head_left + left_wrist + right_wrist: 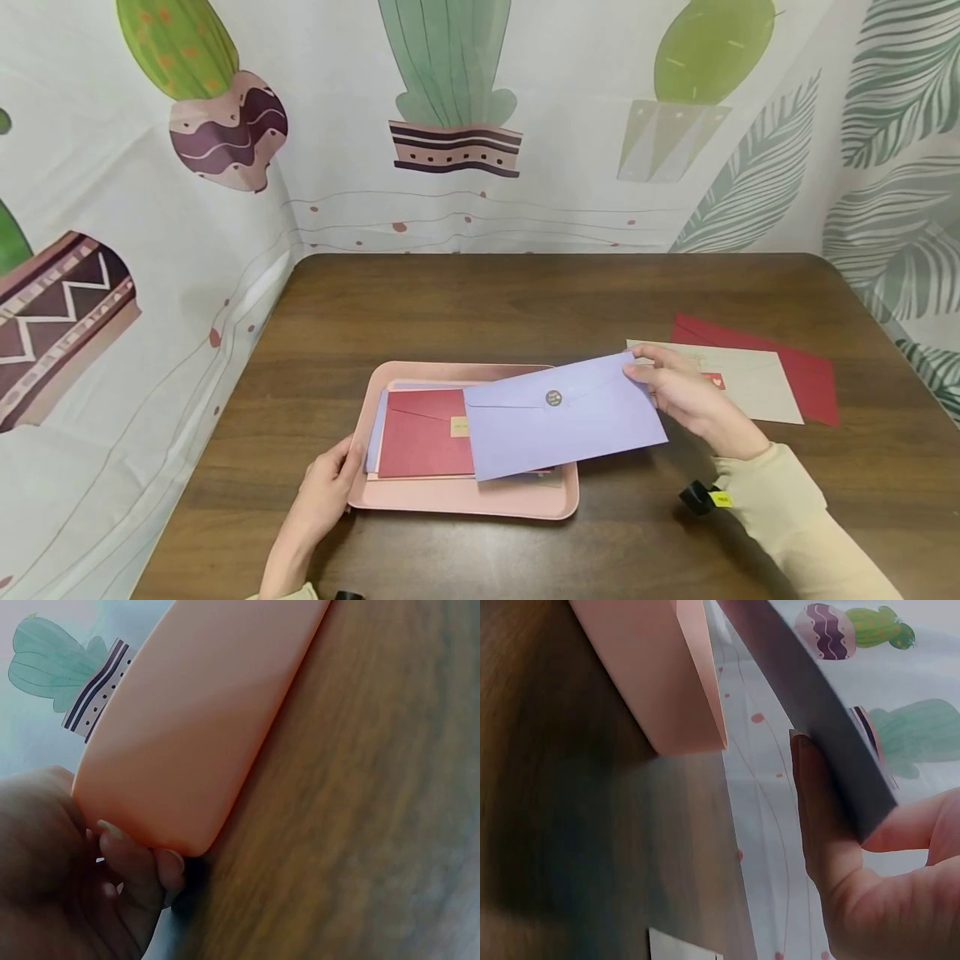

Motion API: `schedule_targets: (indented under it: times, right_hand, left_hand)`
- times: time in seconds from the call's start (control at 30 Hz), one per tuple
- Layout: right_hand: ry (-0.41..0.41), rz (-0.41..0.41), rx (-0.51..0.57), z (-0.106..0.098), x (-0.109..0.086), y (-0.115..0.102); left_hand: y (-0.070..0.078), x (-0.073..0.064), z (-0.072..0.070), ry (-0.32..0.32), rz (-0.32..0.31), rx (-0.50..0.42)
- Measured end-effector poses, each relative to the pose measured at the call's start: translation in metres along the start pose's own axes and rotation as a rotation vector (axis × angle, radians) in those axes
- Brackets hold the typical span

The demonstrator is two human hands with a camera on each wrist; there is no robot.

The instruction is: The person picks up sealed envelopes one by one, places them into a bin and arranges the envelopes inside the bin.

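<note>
My right hand (693, 396) pinches the upper right corner of a lavender envelope (562, 425) with a small round dark seal. The envelope is tilted over the right part of a pink tray (465, 498), and its edge shows between thumb and fingers in the right wrist view. Inside the tray lies a red envelope (423, 433) with a gold label, on top of other envelopes whose edges peek out at the left. The lavender envelope hides part of that stack. My left hand (326, 483) grips the tray's left side; in the left wrist view its fingers curl at the tray's corner.
On the table's right side a cream envelope (761, 387) with a red heart label overlaps a red envelope (816, 387). The brown wooden table (480, 308) ends at a white cloth (570, 217) printed with cacti behind and beside it.
</note>
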State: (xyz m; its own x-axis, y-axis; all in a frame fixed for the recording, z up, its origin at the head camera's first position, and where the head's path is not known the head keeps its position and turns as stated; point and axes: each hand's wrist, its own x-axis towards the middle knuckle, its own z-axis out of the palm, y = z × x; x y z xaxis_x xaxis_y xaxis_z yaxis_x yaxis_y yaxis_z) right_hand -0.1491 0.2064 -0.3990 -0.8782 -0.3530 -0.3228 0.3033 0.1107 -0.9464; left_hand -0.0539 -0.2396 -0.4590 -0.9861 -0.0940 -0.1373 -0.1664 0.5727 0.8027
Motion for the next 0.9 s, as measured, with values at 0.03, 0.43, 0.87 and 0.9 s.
schedule_targets:
  times: [0.03, 0.43, 0.87, 0.9]
  right_hand:
    - [-0.008, 0.000, 0.002, 0.001, 0.001, 0.000]
    - [-0.058, -0.020, 0.024, 0.031, 0.011, 0.001]
    - [-0.085, -0.020, 0.098, 0.061, 0.024, 0.003]
    - [-0.093, -0.024, 0.097, 0.062, 0.025, 0.003]
  left_hand:
    - [0.000, 0.000, 0.000, -0.001, 0.001, -0.002]
    - [0.000, 0.000, 0.001, 0.001, 0.002, 0.004]
    - [0.000, 0.000, 0.001, 0.002, -0.003, 0.005]
    - [0.000, 0.000, 0.000, 0.003, -0.003, 0.005]
